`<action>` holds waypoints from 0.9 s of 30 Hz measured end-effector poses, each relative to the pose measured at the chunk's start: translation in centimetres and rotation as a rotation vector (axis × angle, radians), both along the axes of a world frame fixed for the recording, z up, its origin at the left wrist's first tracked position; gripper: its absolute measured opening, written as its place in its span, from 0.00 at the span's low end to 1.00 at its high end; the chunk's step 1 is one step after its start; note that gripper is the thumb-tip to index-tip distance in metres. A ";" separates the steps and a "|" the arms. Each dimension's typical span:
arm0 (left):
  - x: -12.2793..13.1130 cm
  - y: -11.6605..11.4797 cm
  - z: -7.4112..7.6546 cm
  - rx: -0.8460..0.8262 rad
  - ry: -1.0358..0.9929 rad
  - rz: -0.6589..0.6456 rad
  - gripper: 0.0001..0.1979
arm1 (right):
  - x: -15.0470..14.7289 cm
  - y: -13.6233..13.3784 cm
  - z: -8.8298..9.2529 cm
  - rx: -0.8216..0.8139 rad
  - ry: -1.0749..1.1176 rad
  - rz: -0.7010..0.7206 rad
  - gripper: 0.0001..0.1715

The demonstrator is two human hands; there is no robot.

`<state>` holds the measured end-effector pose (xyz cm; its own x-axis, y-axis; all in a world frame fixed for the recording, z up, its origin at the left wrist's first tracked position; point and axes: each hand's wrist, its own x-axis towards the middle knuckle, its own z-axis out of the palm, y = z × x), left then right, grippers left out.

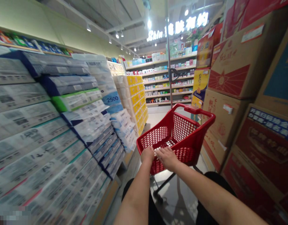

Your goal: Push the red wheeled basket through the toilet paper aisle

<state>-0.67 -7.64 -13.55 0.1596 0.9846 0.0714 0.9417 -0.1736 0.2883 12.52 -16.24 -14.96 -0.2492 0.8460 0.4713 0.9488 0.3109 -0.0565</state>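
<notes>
A red plastic shopping cart (193, 147) stands in front of me, its lattice basket turned toward the right. Both arms reach down to the basket's near rim. My left hand (147, 154) is closed over that rim at the left. Close beside it, my right hand (166, 157) rests on the same rim with its fingers bent over the edge. The fingertips of both hands are partly hidden. Inside, the visible basket floor shows only red lattice. A dark caster wheel (158, 197) shows below the basket.
Stacked white and blue tissue packs (41, 125) line the left side, with yellow packs (136, 103) farther on. Cardboard boxes (230, 59) rise close along the right. A metal pole (169, 62) stands beyond the cart, before stocked shelves (158, 78). Pale floor (155, 117) lies between.
</notes>
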 end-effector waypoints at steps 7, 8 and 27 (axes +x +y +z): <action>0.0 0.3 0.5 -0.033 -0.021 0.033 0.25 | 5.2 -0.2 0.5 0.083 0.030 -0.085 0.18; 0.1 0.3 0.6 -0.041 -0.017 0.036 0.25 | 4.7 -0.1 0.4 0.107 0.041 -0.107 0.17; 0.7 0.1 0.7 -0.011 -0.013 0.018 0.25 | -0.1 0.5 0.1 0.049 -0.031 -0.049 0.13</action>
<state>0.01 -7.53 -12.88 0.1411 0.9880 0.0621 0.9407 -0.1534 0.3025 12.45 -15.77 -14.84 -0.2233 0.8339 0.5048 0.9639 0.2658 -0.0126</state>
